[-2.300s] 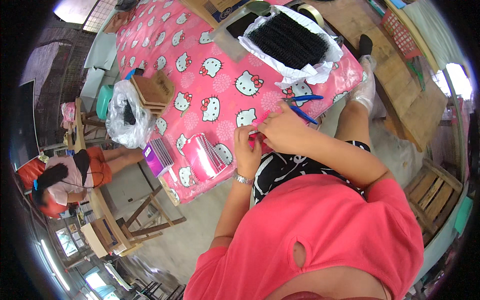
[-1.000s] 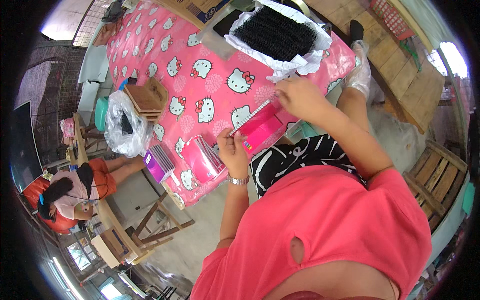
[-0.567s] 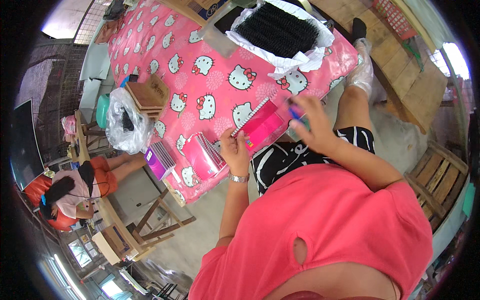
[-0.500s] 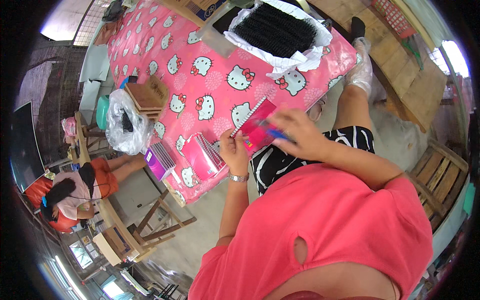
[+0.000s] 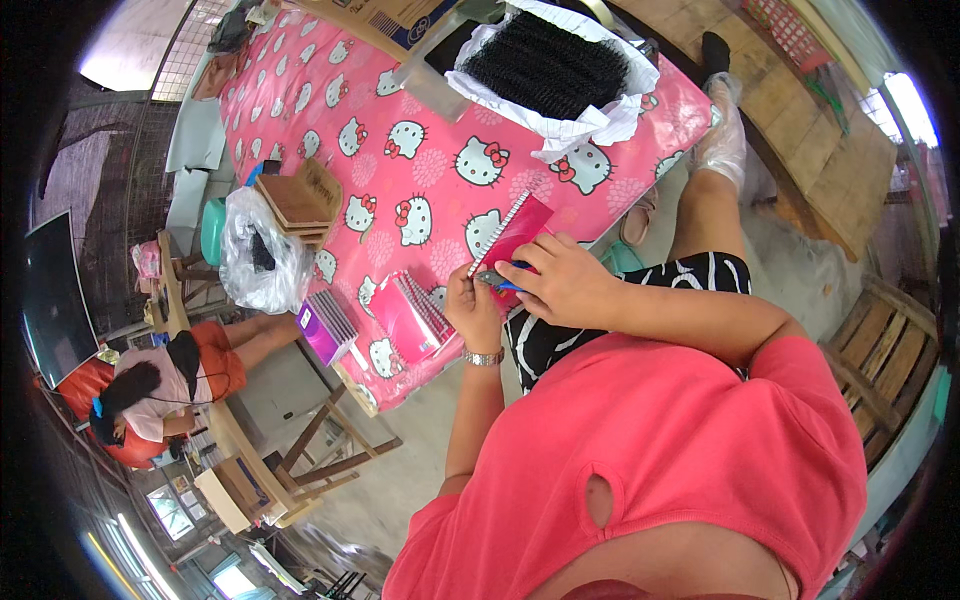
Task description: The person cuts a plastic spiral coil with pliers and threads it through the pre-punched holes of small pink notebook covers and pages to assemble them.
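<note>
A pink spiral notebook (image 5: 524,222) lies at the table's near edge, its white coil along the left side. My left hand (image 5: 473,312) is closed on the notebook's lower left corner, by the end of the coil. In my right hand (image 5: 566,286) is a pair of pliers (image 5: 491,279) with blue handles. The grey jaws touch or nearly touch the coil's lower end, close to my left fingertips; whether they grip it I cannot tell. Left of my left hand, a stack of pink spiral notebooks (image 5: 408,318) stands beside a stack of purple ones (image 5: 326,330).
A paper-lined tray (image 5: 640,110) of black coils (image 5: 545,65) sits at the far right of the pink-covered table (image 5: 380,190). Brown boards (image 5: 298,200) and a clear plastic bag (image 5: 245,280) are on the left. Another person (image 5: 150,390) sits farther left. A wooden bench (image 5: 790,110) stands right.
My right hand with the pliers has moved left and slightly down, bringing the jaws to the coil's lower end. My left hand keeps its hold on the notebook.
</note>
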Available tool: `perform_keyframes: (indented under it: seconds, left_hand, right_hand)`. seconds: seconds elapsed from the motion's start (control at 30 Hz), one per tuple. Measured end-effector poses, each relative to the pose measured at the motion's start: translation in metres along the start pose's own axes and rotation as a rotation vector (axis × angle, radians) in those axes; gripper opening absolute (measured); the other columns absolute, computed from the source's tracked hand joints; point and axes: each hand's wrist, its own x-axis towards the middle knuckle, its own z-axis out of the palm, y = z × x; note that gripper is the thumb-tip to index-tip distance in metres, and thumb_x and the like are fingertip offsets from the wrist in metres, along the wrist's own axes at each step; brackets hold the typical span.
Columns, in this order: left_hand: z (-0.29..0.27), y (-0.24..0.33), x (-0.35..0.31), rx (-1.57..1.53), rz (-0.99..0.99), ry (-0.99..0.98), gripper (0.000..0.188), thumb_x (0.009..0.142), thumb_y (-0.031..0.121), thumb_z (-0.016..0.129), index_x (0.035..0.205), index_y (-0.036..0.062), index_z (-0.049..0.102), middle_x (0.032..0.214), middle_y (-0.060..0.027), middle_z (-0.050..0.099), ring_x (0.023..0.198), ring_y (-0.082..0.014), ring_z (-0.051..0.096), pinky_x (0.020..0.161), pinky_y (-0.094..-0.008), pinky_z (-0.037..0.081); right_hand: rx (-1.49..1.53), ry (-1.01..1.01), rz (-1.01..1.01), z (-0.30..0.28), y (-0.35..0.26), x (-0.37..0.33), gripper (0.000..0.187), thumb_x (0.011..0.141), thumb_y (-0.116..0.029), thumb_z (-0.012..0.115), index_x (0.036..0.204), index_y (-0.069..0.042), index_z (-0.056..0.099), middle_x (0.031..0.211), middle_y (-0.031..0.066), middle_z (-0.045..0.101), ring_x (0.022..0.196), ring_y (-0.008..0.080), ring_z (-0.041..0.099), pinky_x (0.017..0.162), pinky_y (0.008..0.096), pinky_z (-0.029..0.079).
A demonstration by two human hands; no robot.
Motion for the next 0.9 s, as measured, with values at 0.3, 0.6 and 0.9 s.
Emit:
perform_keyframes:
  seconds: [0.3,0.6,0.9]
  left_hand:
    - [-0.004,0.047,0.013,0.27,0.168,-0.038,0.02,0.087,-0.009,0.058,0.106,-0.0029,0.062,0.101,-0.012,0.067,0.093,-0.0188,0.065,0.083,-0.0306,0.051]
    - [0.028,0.105,0.066,0.979,0.378,-0.448,0.02,0.075,0.003,0.059,0.095,0.0024,0.064,0.089,-0.0122,0.063,0.089,-0.033,0.057,0.079,-0.0453,0.043]
    - [0.015,0.068,0.007,0.589,-0.085,-0.338,0.017,0.091,0.016,0.063,0.098,0.0003,0.062,0.093,-0.0152,0.065,0.084,-0.0308,0.062,0.071,-0.0405,0.047]
  right_hand:
    - [1.376,-0.493,0.739,-0.021,-0.005,-0.004,0.035,0.1,-0.03,0.047,0.122,-0.005,0.057,0.1,0.0041,0.057,0.093,0.01,0.056,0.071,0.0286,0.052]
    - [0.565,-0.4,0.396,-0.039,0.027,-0.051,0.059,0.086,-0.034,0.066,0.133,-0.002,0.05,0.111,0.0213,0.057,0.105,0.0357,0.057,0.089,0.0422,0.047]
    - [-0.06,-0.391,0.166,-0.011,0.028,-0.065,0.05,0.072,-0.018,0.071,0.116,-0.002,0.054,0.109,0.0168,0.058,0.108,0.0321,0.055,0.091,0.0422,0.043]
